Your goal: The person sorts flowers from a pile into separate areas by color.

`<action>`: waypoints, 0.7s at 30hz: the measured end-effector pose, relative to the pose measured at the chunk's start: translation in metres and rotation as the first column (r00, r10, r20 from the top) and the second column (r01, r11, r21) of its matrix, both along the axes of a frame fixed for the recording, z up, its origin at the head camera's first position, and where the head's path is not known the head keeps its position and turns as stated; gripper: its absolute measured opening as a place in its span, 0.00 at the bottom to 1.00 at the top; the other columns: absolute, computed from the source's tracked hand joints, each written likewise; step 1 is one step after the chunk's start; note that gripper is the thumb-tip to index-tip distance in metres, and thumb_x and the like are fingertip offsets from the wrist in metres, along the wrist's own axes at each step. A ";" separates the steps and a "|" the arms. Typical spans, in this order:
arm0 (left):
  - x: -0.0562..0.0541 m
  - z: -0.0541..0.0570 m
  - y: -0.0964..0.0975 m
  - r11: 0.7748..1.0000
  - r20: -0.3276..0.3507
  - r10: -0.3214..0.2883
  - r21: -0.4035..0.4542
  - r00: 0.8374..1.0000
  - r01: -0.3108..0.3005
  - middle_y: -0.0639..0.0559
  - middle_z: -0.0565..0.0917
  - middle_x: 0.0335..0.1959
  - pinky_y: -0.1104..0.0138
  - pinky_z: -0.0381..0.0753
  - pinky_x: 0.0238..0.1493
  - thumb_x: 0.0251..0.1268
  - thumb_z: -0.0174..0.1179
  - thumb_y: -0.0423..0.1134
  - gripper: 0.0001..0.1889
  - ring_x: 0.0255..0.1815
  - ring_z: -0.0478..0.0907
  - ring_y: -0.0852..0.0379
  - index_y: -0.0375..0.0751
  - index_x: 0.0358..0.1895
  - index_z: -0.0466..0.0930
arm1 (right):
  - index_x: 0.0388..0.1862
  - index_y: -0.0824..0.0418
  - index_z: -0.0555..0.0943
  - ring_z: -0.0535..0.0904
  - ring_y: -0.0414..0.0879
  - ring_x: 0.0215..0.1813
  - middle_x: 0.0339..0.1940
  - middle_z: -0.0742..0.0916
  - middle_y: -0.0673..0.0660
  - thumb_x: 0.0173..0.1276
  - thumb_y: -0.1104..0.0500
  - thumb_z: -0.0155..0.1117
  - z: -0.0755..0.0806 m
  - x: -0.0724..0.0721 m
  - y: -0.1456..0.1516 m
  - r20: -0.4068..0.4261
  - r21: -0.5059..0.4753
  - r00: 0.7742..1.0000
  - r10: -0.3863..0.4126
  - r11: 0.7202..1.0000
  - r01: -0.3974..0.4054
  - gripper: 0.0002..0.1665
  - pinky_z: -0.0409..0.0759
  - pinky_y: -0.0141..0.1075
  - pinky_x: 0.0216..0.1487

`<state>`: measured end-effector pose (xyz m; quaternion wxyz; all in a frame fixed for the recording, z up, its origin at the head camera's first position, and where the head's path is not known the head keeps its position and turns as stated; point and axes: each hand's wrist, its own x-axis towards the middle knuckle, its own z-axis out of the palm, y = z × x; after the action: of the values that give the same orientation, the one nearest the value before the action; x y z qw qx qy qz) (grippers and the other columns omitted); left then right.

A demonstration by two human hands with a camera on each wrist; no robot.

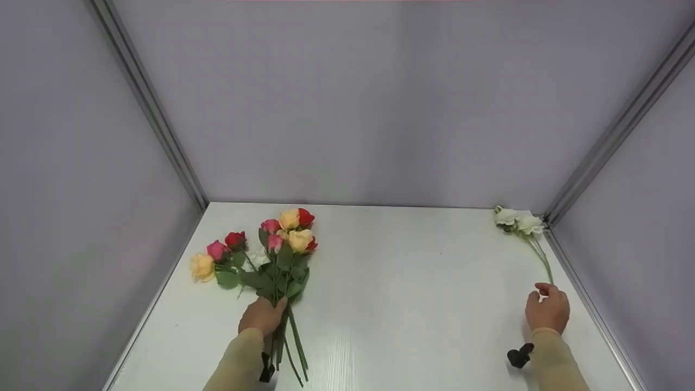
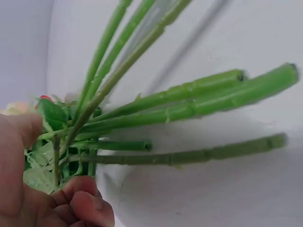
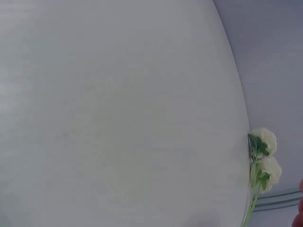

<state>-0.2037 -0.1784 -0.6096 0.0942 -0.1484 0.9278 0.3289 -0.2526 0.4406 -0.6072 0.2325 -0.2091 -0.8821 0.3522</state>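
Note:
My left hand (image 1: pixel 261 316) grips a bunch of roses (image 1: pixel 293 241) by its stems; the blooms are yellow, red and pink, pointing away from me. In the left wrist view, green stems (image 2: pixel 189 109) fan out past the thumb and curled fingers. Over at the far right, my right hand (image 1: pixel 548 310) has bent fingers around the thin stems of white flowers (image 1: pixel 524 221). Those white flowers (image 3: pixel 266 161) also appear at the right of the right wrist view, where only fingertips show at the edge. The exact grip on their stems is hidden.
Left of the bunch lie further roses, yellow (image 1: pixel 202 267), pink (image 1: pixel 216 250) and red (image 1: pixel 235 240), with a white flower (image 1: pixel 258 257) partly behind leaves. Grey walls enclose the white table (image 1: pixel 402 293) at the back and both sides. Black wrist mounts (image 1: pixel 520 355) stick out from the sleeves.

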 end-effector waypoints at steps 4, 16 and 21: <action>0.005 -0.002 -0.003 0.999 -0.046 -0.003 0.035 0.999 0.005 0.45 0.76 0.26 0.54 0.72 0.32 0.73 0.49 0.46 0.16 0.27 0.72 0.50 0.33 0.35 0.72 | 0.45 0.68 0.79 0.71 0.53 0.40 0.40 0.78 0.63 0.67 0.66 0.53 -0.001 0.002 -0.015 -0.032 0.021 0.998 0.056 0.998 -0.055 0.11 0.64 0.45 0.41; 0.011 -0.007 -0.007 0.987 -0.132 0.081 0.148 0.988 -0.061 0.46 0.76 0.28 0.57 0.72 0.31 0.74 0.48 0.39 0.13 0.27 0.71 0.52 0.30 0.39 0.74 | 0.43 0.66 0.81 0.72 0.49 0.39 0.37 0.80 0.59 0.67 0.67 0.56 -0.010 0.013 -0.058 -0.042 0.066 0.979 0.198 0.979 -0.195 0.08 0.67 0.39 0.39; 0.012 -0.005 -0.006 0.979 -0.193 0.128 0.181 0.973 -0.092 0.47 0.74 0.26 0.59 0.69 0.31 0.74 0.48 0.39 0.12 0.28 0.70 0.52 0.33 0.35 0.72 | 0.42 0.65 0.81 0.73 0.48 0.39 0.37 0.80 0.58 0.68 0.67 0.57 -0.015 0.017 -0.065 -0.027 0.066 0.973 0.229 0.972 -0.227 0.07 0.68 0.36 0.39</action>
<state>-0.1914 -0.1845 -0.6143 -0.0075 -0.1566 0.8912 0.4257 -0.2360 0.3753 -0.6226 0.2122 -0.0929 -0.9066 0.3526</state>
